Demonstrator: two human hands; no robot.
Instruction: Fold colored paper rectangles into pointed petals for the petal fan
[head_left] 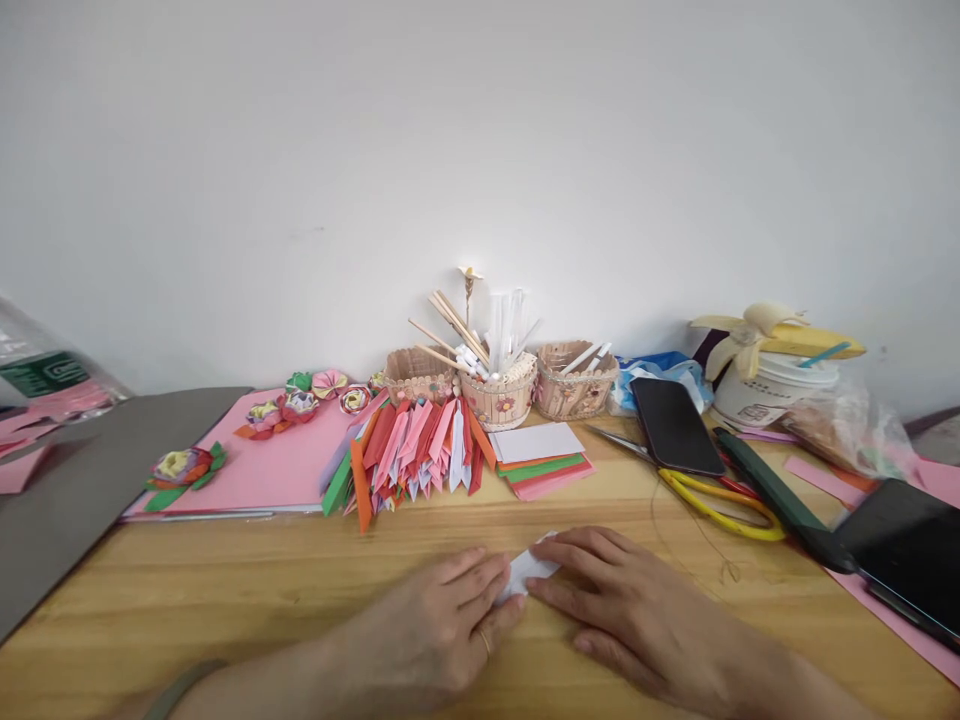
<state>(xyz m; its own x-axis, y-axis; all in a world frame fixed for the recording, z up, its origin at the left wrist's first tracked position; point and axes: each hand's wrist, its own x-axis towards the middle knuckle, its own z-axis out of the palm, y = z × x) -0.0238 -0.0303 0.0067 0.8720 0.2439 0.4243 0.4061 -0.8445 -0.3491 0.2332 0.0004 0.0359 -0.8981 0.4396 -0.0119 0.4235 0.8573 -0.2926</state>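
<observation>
A small folded piece of white paper (527, 574) lies on the wooden table (247, 590) near the front middle. My left hand (442, 625), with a ring on one finger, presses on the paper's left end, its fingers close together. From the right, my right hand (637, 610) holds the other end down, thumb and fingertips on the paper. Beyond my hands is a stack of coloured paper pieces (544, 450) with white on top. Left of that stack, many folded paper strips (420, 455) in red, pink, orange, green and white lie in a bunch.
Decorated baskets (499, 400) with sticks stand by the wall. Folded flowers (180, 468) rest on pink sheets (247, 470) at the left. At the right are yellow-handled scissors (724, 510), a phone (677, 425), a green-handled tool (780, 495), a white tub (776, 390) and another phone (911, 550).
</observation>
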